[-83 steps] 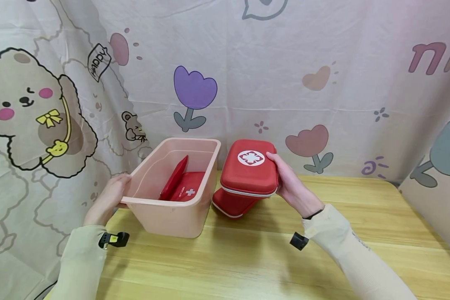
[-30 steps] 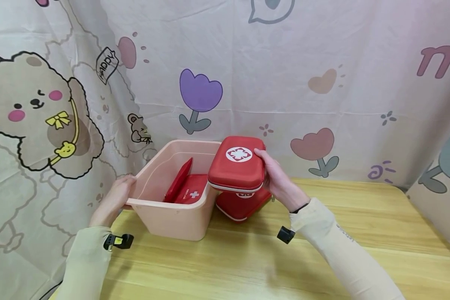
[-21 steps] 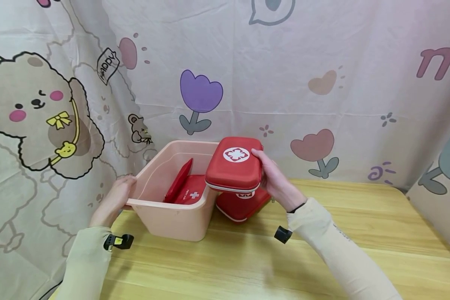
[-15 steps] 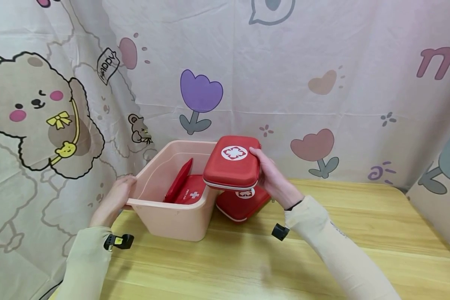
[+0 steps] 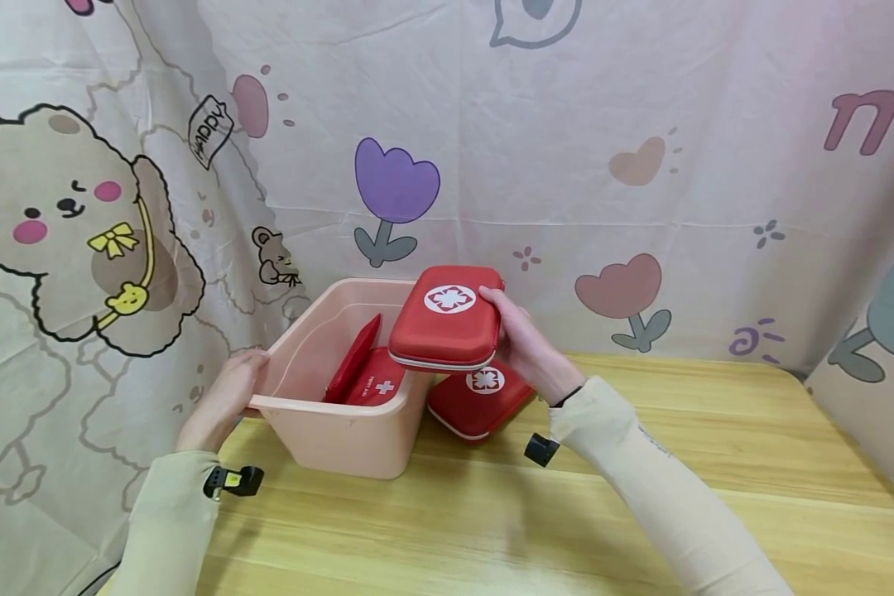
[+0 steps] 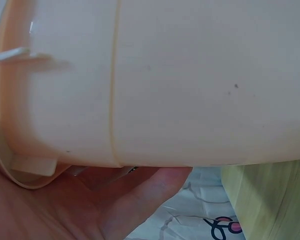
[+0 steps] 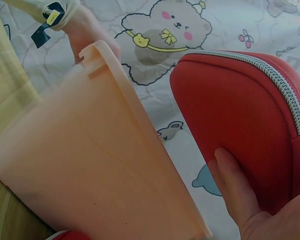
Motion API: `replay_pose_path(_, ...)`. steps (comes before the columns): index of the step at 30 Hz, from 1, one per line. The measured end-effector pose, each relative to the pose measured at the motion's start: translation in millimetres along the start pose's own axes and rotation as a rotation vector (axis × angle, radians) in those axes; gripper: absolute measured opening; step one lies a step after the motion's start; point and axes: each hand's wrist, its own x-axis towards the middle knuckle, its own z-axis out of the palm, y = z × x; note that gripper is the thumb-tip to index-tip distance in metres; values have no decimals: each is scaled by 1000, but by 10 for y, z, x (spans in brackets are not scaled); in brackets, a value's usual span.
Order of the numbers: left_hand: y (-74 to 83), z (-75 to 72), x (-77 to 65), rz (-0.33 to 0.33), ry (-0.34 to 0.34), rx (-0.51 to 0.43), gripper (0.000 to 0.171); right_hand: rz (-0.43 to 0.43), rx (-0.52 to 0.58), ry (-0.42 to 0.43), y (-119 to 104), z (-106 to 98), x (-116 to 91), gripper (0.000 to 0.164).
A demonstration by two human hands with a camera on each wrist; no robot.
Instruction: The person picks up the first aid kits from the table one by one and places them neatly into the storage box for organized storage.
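My right hand (image 5: 521, 335) grips a red zippered first aid case (image 5: 447, 323) by its right side, thumb on top near the white emblem. The case is held up and overlaps the right rim of a pink plastic bin (image 5: 343, 434) in the head view. In the right wrist view the silver zipper (image 7: 275, 75) runs round the case. My left hand (image 5: 227, 393) holds the bin's left rim, with fingers under it. Inside the bin, one red first aid pouch (image 5: 376, 381) lies flat and another red pouch (image 5: 353, 360) leans against the left wall.
A second red case (image 5: 484, 401) with the same emblem lies on the wooden table (image 5: 678, 463) right beside the bin, partly under the held case. A printed curtain (image 5: 536, 124) hangs behind and at the left of the table.
My right hand has carried the red first aid case leftward from over the second case to the bin's right rim, uncovering more of the second case. My left hand keeps its hold.
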Motion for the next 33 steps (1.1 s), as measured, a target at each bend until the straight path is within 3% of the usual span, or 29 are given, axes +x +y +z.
replay_pose_path(10,-3,4,16,-2,-7,2,52,8,8,-17,24,134,56,47)
replay_pose_path(21,-8,23,-3,1,-4,-4,52,12,-48,-65,71,304,118,35)
replay_pose_path(33,0,-7,5,1,-7,7,52,-7,-113,-64,74,504,252,42)
